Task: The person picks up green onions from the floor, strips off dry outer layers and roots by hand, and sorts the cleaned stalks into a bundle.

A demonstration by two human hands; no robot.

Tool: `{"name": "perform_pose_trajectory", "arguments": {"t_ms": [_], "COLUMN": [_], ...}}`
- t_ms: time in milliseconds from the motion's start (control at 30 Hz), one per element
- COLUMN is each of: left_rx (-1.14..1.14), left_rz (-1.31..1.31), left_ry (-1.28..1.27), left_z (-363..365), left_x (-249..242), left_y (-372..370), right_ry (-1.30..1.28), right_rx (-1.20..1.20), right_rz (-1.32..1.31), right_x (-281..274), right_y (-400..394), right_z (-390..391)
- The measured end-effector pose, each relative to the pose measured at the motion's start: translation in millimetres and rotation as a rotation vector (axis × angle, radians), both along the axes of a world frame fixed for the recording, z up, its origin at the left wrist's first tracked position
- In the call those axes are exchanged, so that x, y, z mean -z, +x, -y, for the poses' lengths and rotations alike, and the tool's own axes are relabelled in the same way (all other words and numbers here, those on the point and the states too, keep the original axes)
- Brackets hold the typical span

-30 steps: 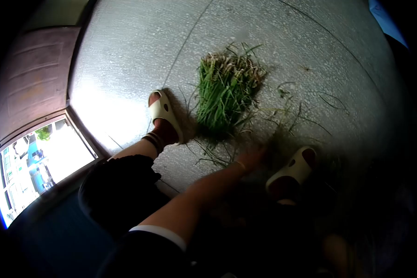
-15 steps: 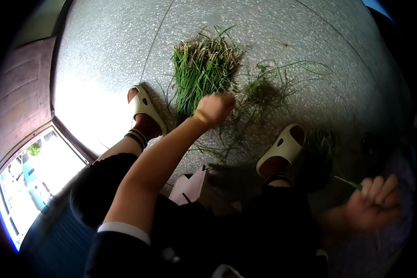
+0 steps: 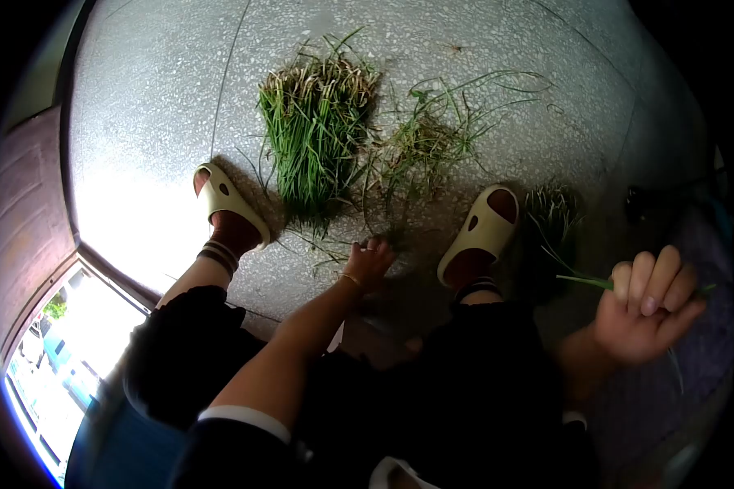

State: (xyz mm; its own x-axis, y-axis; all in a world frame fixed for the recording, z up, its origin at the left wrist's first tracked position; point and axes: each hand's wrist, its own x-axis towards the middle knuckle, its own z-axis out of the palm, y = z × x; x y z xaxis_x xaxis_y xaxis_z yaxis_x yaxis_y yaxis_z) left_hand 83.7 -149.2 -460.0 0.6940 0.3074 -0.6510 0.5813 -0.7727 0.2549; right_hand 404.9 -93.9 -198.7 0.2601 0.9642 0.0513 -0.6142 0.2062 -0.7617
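My right hand (image 3: 648,303) is closed round a few thin green chive stalks (image 3: 585,280), whose ends stick out on both sides of the fingers. My left hand (image 3: 369,264) is low over the floor between my feet, its fingers slightly apart, near some loose blades. Beyond it lies a thick bundle of chives (image 3: 314,143), pale root ends at the far side. Right of that bundle is a loose heap of withered leaves and trimmings (image 3: 424,147). A smaller bundle of chives (image 3: 553,208) lies in shadow beside my right foot.
My feet in pale slippers (image 3: 235,208) stand on the speckled floor (image 3: 155,98), either side of the greens. At the left are a brown door panel (image 3: 24,196) and a bright opening. Purplish fabric (image 3: 693,244) is at the right.
My left hand has moved from beside the bundle back toward me, its fist loosening. My right hand has risen slightly with the chive stalks. The view has shifted, so the floor things appear further left.
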Motion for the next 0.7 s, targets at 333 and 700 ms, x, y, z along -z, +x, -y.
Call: {"name": "perform_pose_trajectory", "arguments": {"t_ms": [333,700], "left_rx": [0.006,-1.061], "left_rz": [0.115,0.533], "left_ry": [-0.126,-0.658], "left_z": [-2.3,-115.4], "left_x": [23.7,-91.9], "left_y": [-9.5,77.0], "right_ry": [-0.021,-0.666], "right_rx": [0.108,0.020], "right_rz": [-0.013,0.185], "right_x": [7.6,96.4], "right_y": [0.0,-12.9], "right_z": [3.2,-14.1]}}
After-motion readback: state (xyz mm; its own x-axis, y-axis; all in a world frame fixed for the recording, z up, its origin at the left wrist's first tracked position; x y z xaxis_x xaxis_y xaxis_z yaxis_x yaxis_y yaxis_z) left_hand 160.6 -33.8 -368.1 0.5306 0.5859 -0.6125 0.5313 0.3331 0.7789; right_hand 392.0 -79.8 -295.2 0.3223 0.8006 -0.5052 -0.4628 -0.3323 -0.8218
